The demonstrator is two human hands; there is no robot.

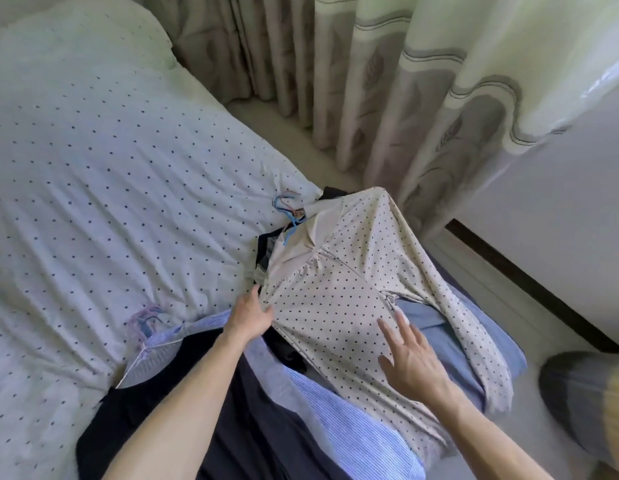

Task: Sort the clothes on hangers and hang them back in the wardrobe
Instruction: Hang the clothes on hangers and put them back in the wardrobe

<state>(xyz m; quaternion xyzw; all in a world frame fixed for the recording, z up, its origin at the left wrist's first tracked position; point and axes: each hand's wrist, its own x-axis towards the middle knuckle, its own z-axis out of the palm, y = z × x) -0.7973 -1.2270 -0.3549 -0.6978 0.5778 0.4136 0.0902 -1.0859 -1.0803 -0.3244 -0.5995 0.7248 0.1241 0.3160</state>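
While the cream polka-dot blouse lay spread face up on a heap of clothes on the bed, both hands were at it. The left hand was at the blouse's left edge near the waist, with the thumb up and the fingers curled around the fabric, gripping it. The right hand was wide open over the lower front of the blouse, fingers straight and spread. Whether they pressed the cloth or hung just above it could not be told. A blue hanger sat in the blouse's neck, its hook resting on the dotted quilt. Under the blouse lay a light blue garment on its right side and a blue striped shirt nearer the person. A dark garment lay beneath the left forearm, beside a pinkish hanger. Patterned curtains hung beyond the bed.
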